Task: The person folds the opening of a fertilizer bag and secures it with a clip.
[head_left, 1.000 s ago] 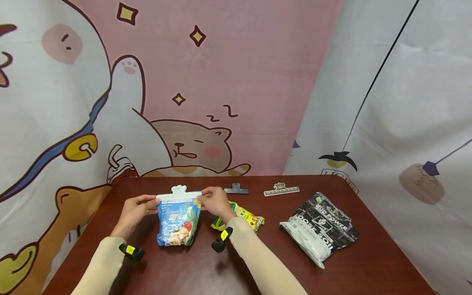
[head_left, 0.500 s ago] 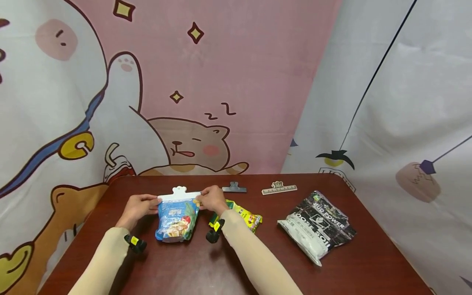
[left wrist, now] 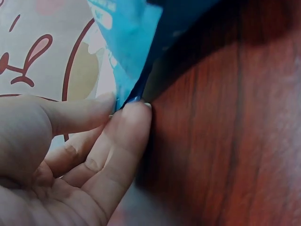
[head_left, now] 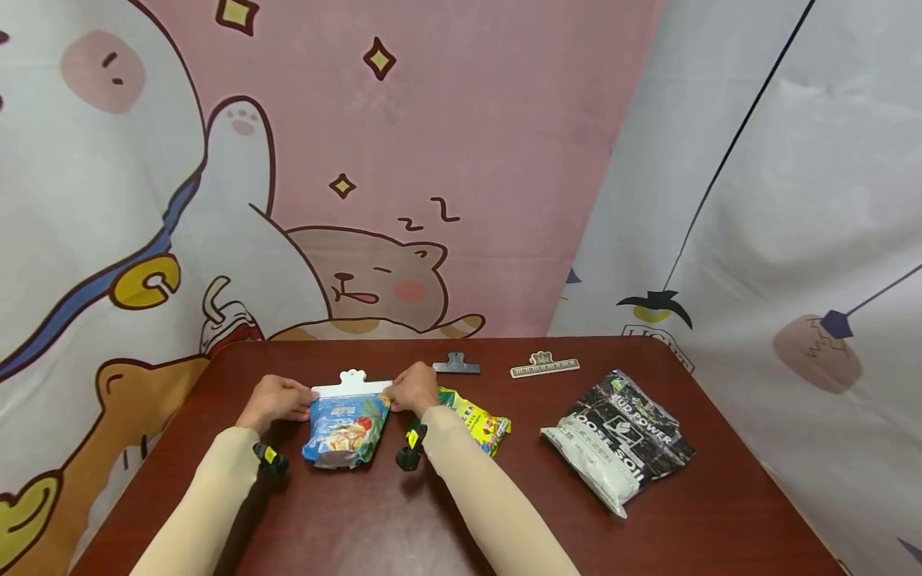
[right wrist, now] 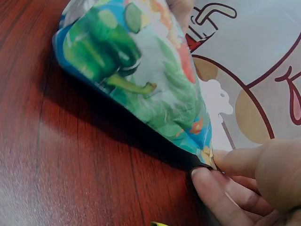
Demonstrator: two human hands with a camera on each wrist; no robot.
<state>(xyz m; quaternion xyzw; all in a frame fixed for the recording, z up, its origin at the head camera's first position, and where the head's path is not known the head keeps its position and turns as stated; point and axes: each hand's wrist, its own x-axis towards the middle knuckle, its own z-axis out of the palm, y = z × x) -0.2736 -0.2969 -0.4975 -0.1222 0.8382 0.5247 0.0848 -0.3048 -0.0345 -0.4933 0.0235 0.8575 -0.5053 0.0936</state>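
A blue food bag (head_left: 344,430) with printed vegetables has a white wide-mouthed clip (head_left: 352,386) across its top edge. At the bag's top left corner, my left hand (head_left: 277,402) pinches the edge between thumb and fingers; the left wrist view shows the blue bag (left wrist: 129,40) running down into those fingertips. My right hand (head_left: 414,390) pinches the top right corner, also seen close up in the right wrist view, where the bag (right wrist: 155,89) slants over the table. The clip's far side is hidden.
A yellow-green packet (head_left: 481,422) lies partly behind my right forearm. Farther back are a dark grey clip (head_left: 456,365) and a piano-keyboard-patterned clip (head_left: 544,366). A black-and-white soil bag (head_left: 623,440) lies at right on the brown table (head_left: 403,528). Printed cloth hangs behind.
Both hands have come down with the bag's clipped top edge, so the bag now leans back and looks shorter. The head view has shifted slightly; both corners stay pinched.
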